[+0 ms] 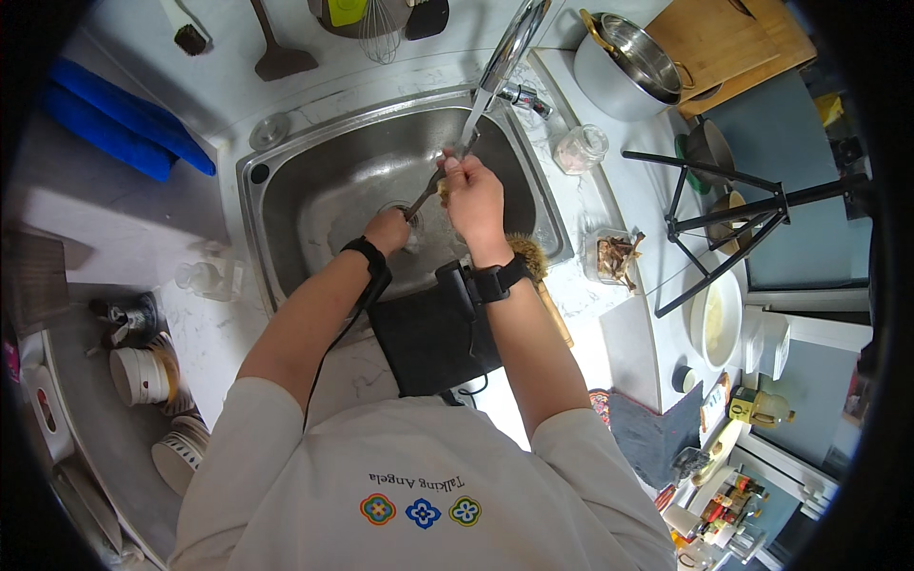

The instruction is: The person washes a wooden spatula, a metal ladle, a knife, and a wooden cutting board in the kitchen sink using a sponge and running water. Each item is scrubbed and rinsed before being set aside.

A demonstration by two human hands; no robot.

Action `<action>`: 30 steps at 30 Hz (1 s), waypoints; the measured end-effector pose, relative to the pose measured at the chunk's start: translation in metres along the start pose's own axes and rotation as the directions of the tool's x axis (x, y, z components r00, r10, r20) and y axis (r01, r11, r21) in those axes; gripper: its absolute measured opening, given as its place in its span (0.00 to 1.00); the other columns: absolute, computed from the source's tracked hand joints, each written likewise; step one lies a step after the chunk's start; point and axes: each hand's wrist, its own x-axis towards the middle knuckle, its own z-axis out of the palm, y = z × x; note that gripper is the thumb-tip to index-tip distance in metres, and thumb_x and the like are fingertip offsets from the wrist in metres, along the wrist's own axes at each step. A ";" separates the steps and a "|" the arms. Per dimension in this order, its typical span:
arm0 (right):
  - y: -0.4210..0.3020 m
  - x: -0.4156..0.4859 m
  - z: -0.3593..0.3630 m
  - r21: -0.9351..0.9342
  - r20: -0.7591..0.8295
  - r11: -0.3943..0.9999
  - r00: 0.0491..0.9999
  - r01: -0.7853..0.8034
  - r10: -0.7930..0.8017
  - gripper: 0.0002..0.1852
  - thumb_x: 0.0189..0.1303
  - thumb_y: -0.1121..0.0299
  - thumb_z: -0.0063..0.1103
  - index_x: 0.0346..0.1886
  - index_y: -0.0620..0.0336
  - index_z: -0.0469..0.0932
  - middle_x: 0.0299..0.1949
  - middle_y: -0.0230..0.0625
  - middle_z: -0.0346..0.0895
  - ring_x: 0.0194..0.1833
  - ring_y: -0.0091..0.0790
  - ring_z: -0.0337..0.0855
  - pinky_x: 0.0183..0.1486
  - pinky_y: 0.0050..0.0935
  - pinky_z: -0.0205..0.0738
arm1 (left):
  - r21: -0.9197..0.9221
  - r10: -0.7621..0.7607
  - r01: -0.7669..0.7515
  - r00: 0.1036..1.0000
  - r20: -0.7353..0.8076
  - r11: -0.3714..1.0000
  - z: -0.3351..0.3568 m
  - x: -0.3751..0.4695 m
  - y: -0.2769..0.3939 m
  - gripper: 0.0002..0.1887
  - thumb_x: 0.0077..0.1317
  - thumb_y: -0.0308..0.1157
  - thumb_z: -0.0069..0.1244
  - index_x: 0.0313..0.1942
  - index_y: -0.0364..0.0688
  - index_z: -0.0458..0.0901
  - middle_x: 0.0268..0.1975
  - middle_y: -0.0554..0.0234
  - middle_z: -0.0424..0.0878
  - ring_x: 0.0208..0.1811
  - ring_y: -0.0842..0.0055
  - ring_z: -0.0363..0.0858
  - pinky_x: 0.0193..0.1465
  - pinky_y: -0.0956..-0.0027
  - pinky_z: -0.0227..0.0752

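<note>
Over the stainless steel sink (343, 185), my left hand (389, 232) grips the lower end of a long, dark-handled utensil (425, 195). My right hand (475, 198) closes around its upper part, under the water stream (471, 123) from the chrome faucet (515, 46). Something small and yellowish (443, 191) shows beneath my right fingers; I cannot tell what it is. The utensil's far end is blurred by water and partly hidden by my fingers. Below my left hand, the sink drain (416, 220) is partly covered.
A round bristle brush (527, 255) with a wooden handle lies at the sink's right front edge. To the right stand a glass jar (580, 149), a clear container of dried brown pieces (613, 258), a black tripod (778, 203) and a pot (621, 68). A soap bottle (208, 279) stands left.
</note>
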 end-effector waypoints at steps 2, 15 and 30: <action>-0.002 0.004 -0.005 -0.021 -0.027 1.000 1.000 0.006 -0.007 0.13 0.68 0.64 0.51 0.35 0.64 0.79 0.21 0.33 0.76 0.20 0.21 0.74 0.23 0.23 0.72 | -0.050 0.100 -0.105 0.991 -0.088 0.993 0.001 0.003 0.002 0.17 0.63 0.38 0.50 0.32 0.29 0.80 0.30 0.39 0.80 0.33 0.52 0.80 0.39 0.55 0.72; -0.047 0.017 -0.053 0.243 -0.072 0.965 0.990 -0.102 0.122 0.13 0.68 0.65 0.52 0.35 0.65 0.79 0.20 0.29 0.74 0.20 0.19 0.73 0.21 0.22 0.70 | -0.227 0.230 -0.329 0.898 -0.375 0.917 -0.022 -0.001 0.048 0.13 0.61 0.38 0.54 0.36 0.35 0.82 0.34 0.49 0.80 0.37 0.61 0.80 0.40 0.60 0.71; -0.049 -0.008 -0.063 0.306 0.012 0.945 0.992 0.113 -0.122 0.11 0.68 0.68 0.51 0.43 0.63 0.80 0.31 0.30 0.81 0.30 0.19 0.75 0.34 0.19 0.69 | -0.976 0.230 0.180 0.962 0.149 -0.121 -0.016 0.003 0.036 0.47 0.61 0.20 0.44 0.72 0.56 0.31 0.60 0.52 0.62 0.53 0.65 0.73 0.59 0.55 0.70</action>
